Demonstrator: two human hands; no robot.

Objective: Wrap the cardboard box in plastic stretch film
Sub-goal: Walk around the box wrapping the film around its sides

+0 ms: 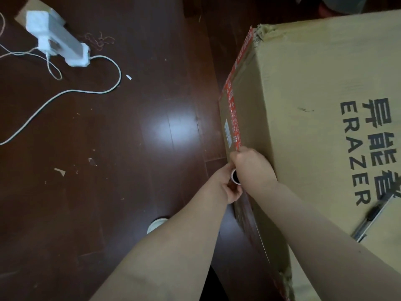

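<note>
Head view, items as we find them:

1. Cardboard box [308,88], large, printed "ERAZER" in black on its top face. It fills the right half of the view and stands on the dark wood floor [134,131]. Its far top corner is torn. A red printed tape strip [235,92] runs along the upper edge of its left side face.
2. Stretch film roll [235,177], seen end-on as a dark core. It is held upright just beside the box's left side face, below the near end of the red strip.
3. Stretch film [247,216], glossy, lying against the near part of that side face from the roll towards the near corner.
4. Left hand [226,187], fingers curled round the roll from the floor side.
5. Right hand [249,168], close against the left hand and touching the box side. We can see only its back, and it appears to clasp the roll from above.
6. Black pen [368,218], lying on the box top near its near edge.
7. White foam block [56,38], far left, well apart from the box.
8. White cable [86,91], looping across the floor from the block.
9. Cardboard scrap [60,171], alone on the floor.

Between the cable and the box's left edge we see a broad stretch of open floor.
</note>
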